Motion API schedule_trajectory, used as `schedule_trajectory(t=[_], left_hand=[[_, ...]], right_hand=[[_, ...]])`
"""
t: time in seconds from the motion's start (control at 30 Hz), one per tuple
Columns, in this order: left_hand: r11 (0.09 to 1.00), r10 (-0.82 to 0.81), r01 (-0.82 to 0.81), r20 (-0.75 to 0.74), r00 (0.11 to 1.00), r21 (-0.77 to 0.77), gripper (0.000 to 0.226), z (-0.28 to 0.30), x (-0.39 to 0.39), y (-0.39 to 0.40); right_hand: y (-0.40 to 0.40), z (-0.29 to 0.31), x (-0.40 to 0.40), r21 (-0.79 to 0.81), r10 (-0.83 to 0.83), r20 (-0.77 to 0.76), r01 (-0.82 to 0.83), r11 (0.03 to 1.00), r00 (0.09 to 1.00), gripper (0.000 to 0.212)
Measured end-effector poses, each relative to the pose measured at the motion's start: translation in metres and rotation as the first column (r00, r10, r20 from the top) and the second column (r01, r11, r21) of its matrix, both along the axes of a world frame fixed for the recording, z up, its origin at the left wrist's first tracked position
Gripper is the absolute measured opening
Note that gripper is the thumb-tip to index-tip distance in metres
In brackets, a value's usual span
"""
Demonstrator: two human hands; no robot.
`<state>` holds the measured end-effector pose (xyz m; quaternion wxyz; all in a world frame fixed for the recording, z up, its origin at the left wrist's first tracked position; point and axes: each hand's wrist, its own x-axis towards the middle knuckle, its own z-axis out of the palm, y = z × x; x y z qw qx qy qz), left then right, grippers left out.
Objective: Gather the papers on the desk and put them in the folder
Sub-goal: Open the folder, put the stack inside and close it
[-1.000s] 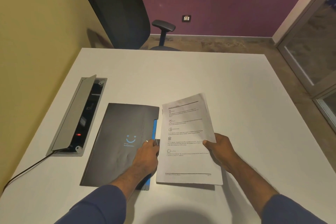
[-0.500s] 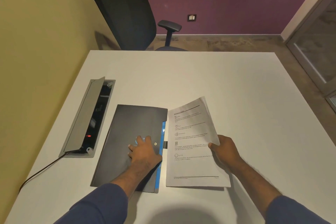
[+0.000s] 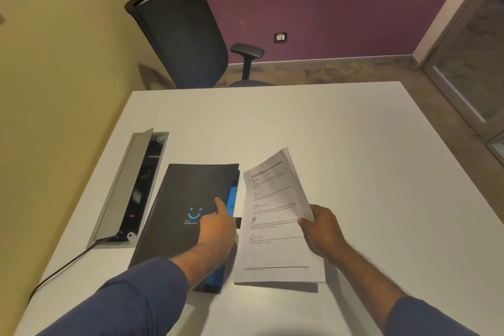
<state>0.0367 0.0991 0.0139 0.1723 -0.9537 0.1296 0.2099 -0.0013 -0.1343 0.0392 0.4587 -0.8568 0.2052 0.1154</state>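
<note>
A black folder (image 3: pixel 174 194) with a blue smiley logo lies on the white desk (image 3: pixel 354 150), left of centre. Its right edge is slightly raised and shows a blue inside. My left hand (image 3: pixel 216 229) is at that right edge, the index finger stretched out on the cover and the other fingers curled round the edge. My right hand (image 3: pixel 324 229) pinches the right side of a stack of printed white papers (image 3: pixel 272 248). The stack is held just right of the folder, its top tilted up off the desk.
An open grey cable box (image 3: pixel 128 188) is set into the desk left of the folder, with a black cable (image 3: pixel 62 264) running off the near left edge. A black office chair (image 3: pixel 180 33) stands behind the far edge. A yellow wall runs along the left.
My left hand went from resting flat on the cover to gripping its right edge, which has lifted a little. The papers in my right hand stayed beside the folder.
</note>
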Motion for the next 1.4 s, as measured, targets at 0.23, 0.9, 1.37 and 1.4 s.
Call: schedule_trajectory(t=[0.23,0.9,1.37,1.4], left_hand=[[0.955,0.216,-0.204,0.034,0.976,-0.216,0.072,0.028,0.004,0.005],[0.755,0.189,-0.123,0.034,0.981,-0.644,0.027,0.092,0.027,-0.024],[0.672,0.149,-0.096,0.006,0.989,-0.734,0.050,0.096,0.013,-0.044],[0.669,0.161,-0.102,0.009,0.987,-0.736,0.053,0.096,0.013,-0.044]], right_hand=[[-0.003,0.016,0.001,0.138,0.042,0.038,-0.047,0.989,0.998,0.017],[-0.103,0.146,0.045,0.417,-0.033,0.066,0.003,0.909,0.997,0.019],[-0.041,0.170,0.084,0.067,0.047,0.015,-0.048,0.997,0.999,0.034],[-0.035,0.169,0.085,0.035,0.045,0.025,-0.046,0.998,0.999,0.033]])
